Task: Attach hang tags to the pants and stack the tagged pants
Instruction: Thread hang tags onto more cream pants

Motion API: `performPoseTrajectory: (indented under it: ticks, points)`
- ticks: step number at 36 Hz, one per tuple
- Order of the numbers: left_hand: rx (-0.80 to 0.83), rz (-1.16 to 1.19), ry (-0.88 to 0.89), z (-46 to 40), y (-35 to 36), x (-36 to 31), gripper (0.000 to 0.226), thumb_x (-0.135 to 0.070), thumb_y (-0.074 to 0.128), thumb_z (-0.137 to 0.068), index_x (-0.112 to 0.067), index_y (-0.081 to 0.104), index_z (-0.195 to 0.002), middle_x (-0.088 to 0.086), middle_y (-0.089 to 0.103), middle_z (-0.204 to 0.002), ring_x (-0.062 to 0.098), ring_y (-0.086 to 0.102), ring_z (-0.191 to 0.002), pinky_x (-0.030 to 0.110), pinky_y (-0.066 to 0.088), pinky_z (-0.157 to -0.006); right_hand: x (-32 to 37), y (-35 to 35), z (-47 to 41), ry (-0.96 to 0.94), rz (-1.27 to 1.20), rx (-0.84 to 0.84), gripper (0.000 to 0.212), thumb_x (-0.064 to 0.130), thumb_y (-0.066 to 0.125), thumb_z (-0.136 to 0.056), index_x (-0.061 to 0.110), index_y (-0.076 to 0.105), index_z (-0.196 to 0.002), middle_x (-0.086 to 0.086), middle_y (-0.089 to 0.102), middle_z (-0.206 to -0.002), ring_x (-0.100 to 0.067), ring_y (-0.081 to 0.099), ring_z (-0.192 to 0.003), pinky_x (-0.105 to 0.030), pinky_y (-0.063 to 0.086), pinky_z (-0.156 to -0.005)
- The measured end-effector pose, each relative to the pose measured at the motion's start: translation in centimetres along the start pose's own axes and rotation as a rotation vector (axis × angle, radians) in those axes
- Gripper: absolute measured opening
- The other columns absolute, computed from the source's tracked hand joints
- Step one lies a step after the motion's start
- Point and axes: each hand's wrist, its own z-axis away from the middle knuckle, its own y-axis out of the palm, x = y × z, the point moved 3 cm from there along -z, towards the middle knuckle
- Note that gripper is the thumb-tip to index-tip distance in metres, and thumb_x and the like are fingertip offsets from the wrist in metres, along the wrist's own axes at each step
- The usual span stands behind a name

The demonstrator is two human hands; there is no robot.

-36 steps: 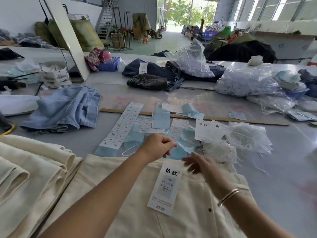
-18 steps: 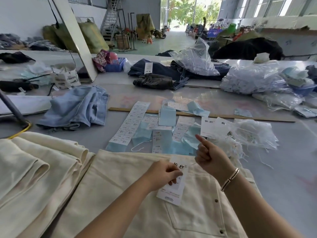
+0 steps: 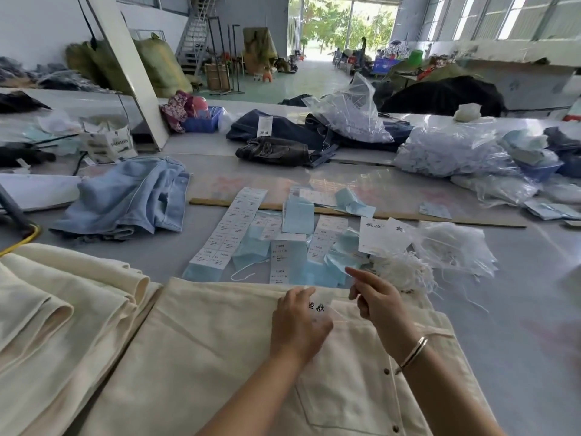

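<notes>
Cream pants (image 3: 220,347) lie flat in front of me, waistband toward the far side. A white hang tag (image 3: 318,305) with black characters sits at the waistband. My left hand (image 3: 298,325) covers most of it, fingers curled over the tag. Just to its right, my right hand (image 3: 379,305) has its index finger stretched out and the other fingers curled. It seems to pinch a thin white string that leads to the tag. Folded cream pants (image 3: 63,309) are stacked at the left.
Beyond the waistband lie sticker sheets (image 3: 232,228), blue papers, loose hang tags (image 3: 382,236) and a tangle of white strings (image 3: 404,273). A wooden ruler (image 3: 440,219) crosses the table. Light blue jeans (image 3: 125,199) sit left, dark jeans (image 3: 276,151) and plastic bags (image 3: 456,152) farther back.
My left hand slid the tag up from the pants front to the waistband. My right hand came down and closer to the tag, its index finger now stretched out.
</notes>
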Motion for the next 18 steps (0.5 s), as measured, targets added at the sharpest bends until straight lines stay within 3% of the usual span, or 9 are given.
performPoseTrajectory:
  ticks: [2,5,8,10,12,15,18]
  points:
    - [0.004,0.311,-0.021,0.2,-0.7,0.1,0.046,-0.03,0.065,-0.086,-0.023,0.052,-0.13,-0.002,0.053,-0.129,0.013,0.051,-0.116,0.027,0.041,-0.101,0.0,0.0,0.6,-0.046,-0.041,0.022,0.028,0.001,0.048,-0.095,0.021,0.062,-0.109,-0.003,0.065,-0.067,-0.005,0.032,-0.041,-0.015,0.028,-0.039]
    - [0.023,0.652,-0.045,0.9,-1.7,-0.1,0.03,-0.026,0.061,-0.088,-0.035,0.056,-0.116,-0.007,0.06,-0.12,0.002,0.058,-0.1,0.019,0.048,-0.085,-0.8,0.0,1.2,-0.055,-0.11,0.018,0.026,0.007,0.057,-0.091,0.025,0.059,-0.11,-0.007,0.073,-0.083,-0.005,0.033,-0.044,-0.016,0.031,-0.04]
    - [0.04,0.922,-0.114,1.6,-1.5,0.3,0.037,-0.023,0.052,-0.08,-0.024,0.059,-0.116,-0.003,0.065,-0.116,0.007,0.061,-0.099,0.019,0.048,-0.085,-2.4,0.2,1.7,-0.039,-0.102,-0.026,0.019,0.01,0.061,-0.089,0.018,0.062,-0.106,-0.007,0.075,-0.091,-0.004,0.034,-0.043,-0.015,0.033,-0.04]
    - [0.085,1.071,-0.152,2.0,-1.1,0.7,0.038,-0.019,0.048,-0.081,-0.014,0.06,-0.117,0.0,0.068,-0.106,0.009,0.063,-0.087,0.019,0.05,-0.076,-3.6,0.5,2.1,-0.036,-0.049,-0.036,0.01,0.005,0.061,-0.088,0.01,0.066,-0.096,-0.008,0.075,-0.089,-0.005,0.035,-0.041,-0.015,0.034,-0.04]
    - [0.124,1.179,-0.167,2.5,-1.1,1.1,0.03,-0.011,0.041,-0.092,-0.012,0.061,-0.114,0.005,0.068,-0.093,0.009,0.06,-0.074,0.018,0.049,-0.062,-4.5,0.7,2.2,-0.048,0.031,-0.039,0.006,0.004,0.062,-0.088,0.008,0.067,-0.089,-0.008,0.075,-0.085,-0.005,0.036,-0.04,-0.015,0.034,-0.04]
    - [0.152,1.182,-0.171,2.6,-1.3,1.5,0.035,-0.005,0.03,-0.097,-0.011,0.061,-0.113,0.014,0.065,-0.096,0.016,0.061,-0.086,0.02,0.05,-0.07,-5.0,0.9,2.1,-0.09,0.129,-0.057,0.008,0.007,0.065,-0.088,0.014,0.069,-0.084,-0.003,0.074,-0.076,0.0,0.044,-0.041,-0.012,0.035,-0.043]
    - [0.174,1.184,-0.144,2.6,-1.4,1.0,0.03,-0.017,0.043,-0.089,-0.011,0.062,-0.111,0.014,0.063,-0.096,0.016,0.059,-0.089,0.021,0.049,-0.073,-4.6,1.3,1.9,-0.163,0.231,-0.055,0.012,0.014,0.067,-0.088,0.022,0.07,-0.08,0.003,0.072,-0.07,0.002,0.052,-0.047,-0.009,0.037,-0.05]
